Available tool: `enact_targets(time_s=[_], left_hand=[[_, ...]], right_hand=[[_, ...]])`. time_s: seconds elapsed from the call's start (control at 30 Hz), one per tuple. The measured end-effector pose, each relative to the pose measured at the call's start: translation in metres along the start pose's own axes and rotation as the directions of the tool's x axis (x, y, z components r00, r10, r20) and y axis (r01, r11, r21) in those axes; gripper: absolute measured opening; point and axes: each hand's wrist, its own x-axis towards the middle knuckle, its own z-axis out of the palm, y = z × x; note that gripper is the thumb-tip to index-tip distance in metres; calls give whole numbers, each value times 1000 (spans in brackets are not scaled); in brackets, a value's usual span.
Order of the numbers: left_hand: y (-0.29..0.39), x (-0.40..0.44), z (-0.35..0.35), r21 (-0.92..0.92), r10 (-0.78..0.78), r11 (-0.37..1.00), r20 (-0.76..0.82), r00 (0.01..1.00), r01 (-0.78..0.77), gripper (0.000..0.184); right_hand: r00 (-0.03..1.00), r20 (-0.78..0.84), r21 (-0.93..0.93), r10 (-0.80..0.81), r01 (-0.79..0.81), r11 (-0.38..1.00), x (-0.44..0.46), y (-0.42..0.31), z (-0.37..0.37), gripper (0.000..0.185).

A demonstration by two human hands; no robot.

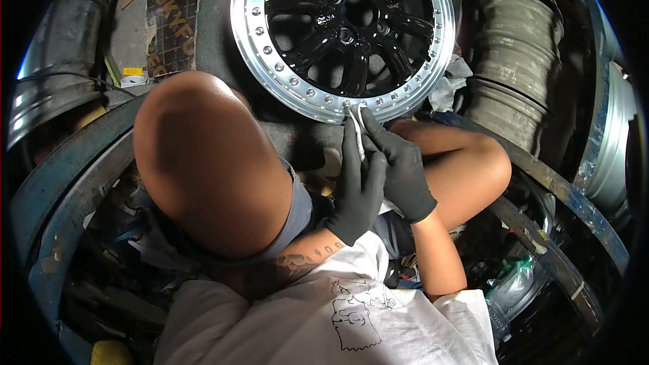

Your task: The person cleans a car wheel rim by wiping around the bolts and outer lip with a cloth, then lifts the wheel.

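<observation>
A car wheel rim (247,51) with glossy black spokes and a polished silver lip studded with small bolts lies face up before me. My left hand (357,192), in a dark grey glove, is closed at the rim's near edge, its fingers pinching a thin white cloth (360,147). Right beside it, my right hand (405,172), gloved the same way, is also closed on the cloth. The fingertips of both hands meet at the bolts on the lip. Part of the cloth is hidden between the gloves.
Stacked bare metal rims (510,47) stand on the right, with another silver rim (612,142) beyond a blue metal frame (588,192). More rim barrels (64,40) line the left. A small white container with a yellow label (132,76) sits near my knee. Crumpled grey cloth (447,89) lies beside the wheel.
</observation>
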Motion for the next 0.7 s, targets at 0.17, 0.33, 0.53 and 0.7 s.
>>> enact_targets(time_s=[0.17,0.33,0.53,0.7], left_hand=[[5,-1,3,-40,-66,997,-32,997,65,70],[6,2,1,-97,-103,990,-11,995,102,70],[-8,0,5,-180,-138,976,-63,989,124,72],[2,1,9,-363,-220,912,-41,975,191,73]], right_hand=[[1000,21,-68,-8,9,998,3,0,4,53],[1000,-8,-67,25,-26,997,2,-2,7,55],[997,77,-243,-13,32,970,2,-2,4,59],[985,168,-211,-43,79,974,14,-4,-12,61]])
